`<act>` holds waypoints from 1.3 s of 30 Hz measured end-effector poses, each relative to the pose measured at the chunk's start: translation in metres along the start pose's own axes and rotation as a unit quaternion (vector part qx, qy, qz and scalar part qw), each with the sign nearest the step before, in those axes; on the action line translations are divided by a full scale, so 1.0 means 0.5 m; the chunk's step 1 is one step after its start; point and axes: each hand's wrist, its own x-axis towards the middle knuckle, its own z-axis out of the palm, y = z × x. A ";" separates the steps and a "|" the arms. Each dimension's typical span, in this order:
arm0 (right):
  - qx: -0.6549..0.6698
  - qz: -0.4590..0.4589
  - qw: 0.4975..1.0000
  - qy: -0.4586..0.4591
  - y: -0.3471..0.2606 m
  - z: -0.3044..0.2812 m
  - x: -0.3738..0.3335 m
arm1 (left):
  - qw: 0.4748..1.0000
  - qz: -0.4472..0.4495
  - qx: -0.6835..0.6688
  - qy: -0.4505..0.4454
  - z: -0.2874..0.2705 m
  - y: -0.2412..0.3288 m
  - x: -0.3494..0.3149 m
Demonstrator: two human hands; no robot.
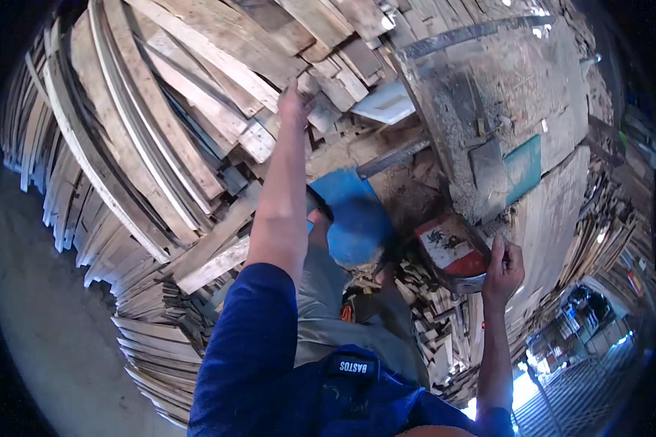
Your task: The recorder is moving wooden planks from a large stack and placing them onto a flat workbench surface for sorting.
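My left hand [295,108] reaches far forward into a stack of rough boards. Its fingers curl at the end of a wooden board [273,67], with the grip partly hidden. On the right, my right hand [503,271] is raised with its fingers curled in beside the edge of a worn wooden worktable [499,80]. Anything inside those fingers is too small or hidden to name. A container with a red and white top [452,246] is just left of that hand. A green flat piece [523,169] lies on the worktable, near some sawdust.
Long planks [135,102] are piled on the left beside a grey floor [65,335]. A blue sheet [351,218] lies by my legs. Wood offcuts [448,349] heap under the worktable, and more stacked timber [594,233] stands at the right.
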 end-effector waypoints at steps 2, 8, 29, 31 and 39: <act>-0.008 -0.004 1.000 -0.010 -0.021 0.001 0.006 | 0.999 -0.032 0.003 -0.001 0.008 0.034 0.025; -0.005 -0.014 1.000 -0.019 -0.031 0.006 0.009 | 0.983 0.003 -0.161 0.085 0.017 0.052 0.066; -0.023 0.001 1.000 -0.008 0.026 -0.006 0.000 | 0.940 -0.087 0.292 -0.155 -0.492 0.147 -0.562; -0.044 -0.016 0.998 -0.033 0.002 -0.016 0.003 | 0.920 -0.110 0.311 -0.210 -0.553 0.093 -0.665; 0.067 -0.210 0.918 -0.331 -0.265 -0.037 -0.142 | 0.864 -0.045 0.411 -0.287 -0.468 -0.045 -0.990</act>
